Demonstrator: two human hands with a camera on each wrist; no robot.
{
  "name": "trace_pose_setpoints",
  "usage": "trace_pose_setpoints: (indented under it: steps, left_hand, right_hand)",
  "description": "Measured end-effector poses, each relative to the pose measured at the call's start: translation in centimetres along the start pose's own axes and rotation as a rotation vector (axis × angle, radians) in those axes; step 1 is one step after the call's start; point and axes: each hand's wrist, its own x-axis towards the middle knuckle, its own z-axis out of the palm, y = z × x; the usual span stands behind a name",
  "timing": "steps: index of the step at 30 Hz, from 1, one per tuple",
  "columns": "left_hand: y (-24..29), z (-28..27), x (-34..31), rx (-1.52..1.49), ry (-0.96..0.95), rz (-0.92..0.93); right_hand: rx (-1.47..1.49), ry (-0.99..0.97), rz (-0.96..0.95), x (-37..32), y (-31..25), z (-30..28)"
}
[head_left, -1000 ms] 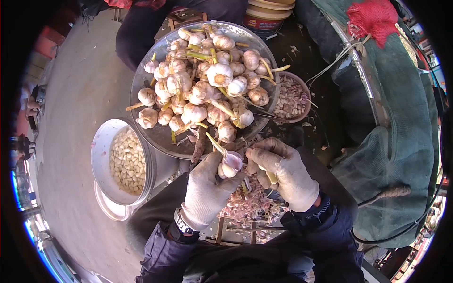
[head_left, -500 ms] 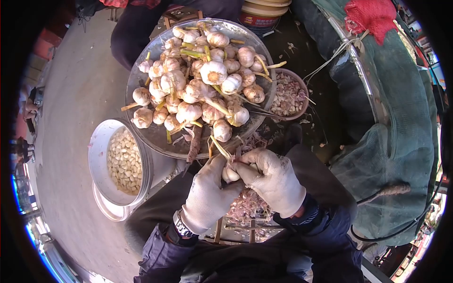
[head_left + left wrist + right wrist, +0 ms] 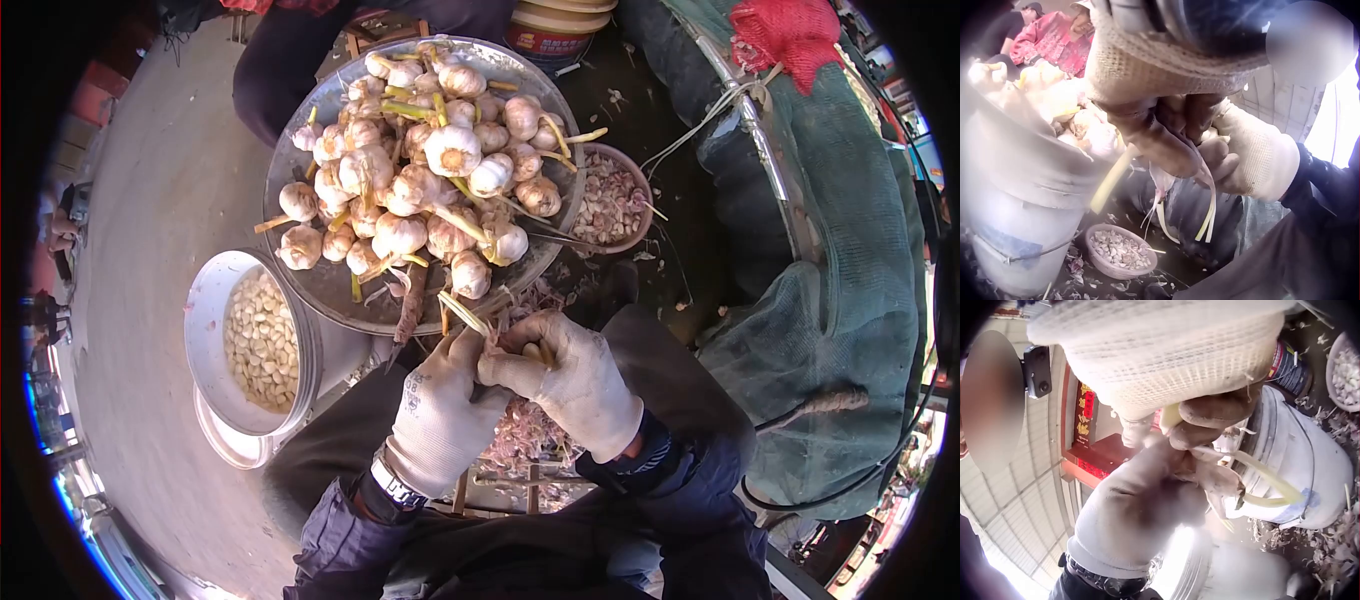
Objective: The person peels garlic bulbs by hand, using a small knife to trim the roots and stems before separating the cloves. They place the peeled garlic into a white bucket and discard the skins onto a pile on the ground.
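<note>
Both hands wear whitish knit gloves and meet over the lap, close to the front of the pan. My left hand (image 3: 435,415) grips a partly broken garlic bulb by its base; its split stalk (image 3: 462,312) points up and away, and the bulb is mostly hidden by fingers. Thumb and fingertips of my right hand (image 3: 580,385) pinch at the bulb's side. A pale garlic clove (image 3: 1170,417) is tucked in the right fingers. Papery skin (image 3: 1219,478) hangs from the bulb in the right wrist view. Whole garlic bulbs (image 3: 452,152) are heaped in a round metal pan (image 3: 345,308).
A white bucket (image 3: 210,350) of peeled cloves (image 3: 262,340) stands at left. Behind the pan's right side is a bowl (image 3: 645,225) of cloves and skins. Loose skins (image 3: 525,435) lie between the legs. Green netting (image 3: 850,300) hangs at right, and another person's leg (image 3: 285,85) is opposite.
My right hand has moved left to meet the left hand at the bulb, which the fingers now cover. The left hand has turned so its back faces up more.
</note>
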Motion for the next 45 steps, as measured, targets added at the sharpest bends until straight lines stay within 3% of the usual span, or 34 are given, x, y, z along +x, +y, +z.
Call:
trace_pose_setpoints:
  steps: [7, 10, 13, 15, 16, 30, 40, 45]
  left_hand:
    - [-0.3, 0.1, -0.3, -0.009, 0.003, -0.001]
    - [-0.2, 0.1, -0.3, -0.078, 0.021, 0.024]
    - [0.0, 0.0, -0.3, -0.001, 0.016, 0.033]
    - [-0.1, 0.0, -0.2, 0.001, 0.006, 0.023]
    - [-0.5, 0.2, -0.2, 0.016, -0.002, 0.020]
    - [-0.9, 0.7, -0.7, 0.023, -0.001, 0.016]
    - [-0.9, 1.1, -0.6, -0.002, -0.039, 0.024]
    - [-1.1, 1.7, -0.7, 0.009, -0.017, 0.042]
  right_hand:
    - [-0.115, 0.014, 0.025, -0.4, -0.9, 0.2]
    - [-0.105, -0.004, -0.069, -0.4, -0.3, 0.1]
    - [-0.090, 0.106, -0.057, -0.2, 0.4, 0.2]
    - [0.265, -0.005, 0.141, 0.2, -0.3, 0.0]
    - [0.262, -0.008, 0.136, 0.1, -0.2, 0.0]
    - [-0.191, 0.033, -0.098, 0.0, 0.7, 0.2]
    - [-0.133, -0.007, -0.018, -0.3, 0.3, -0.2]
    - [-0.244, -0.017, -0.056, 0.0, 0.8, -0.6]
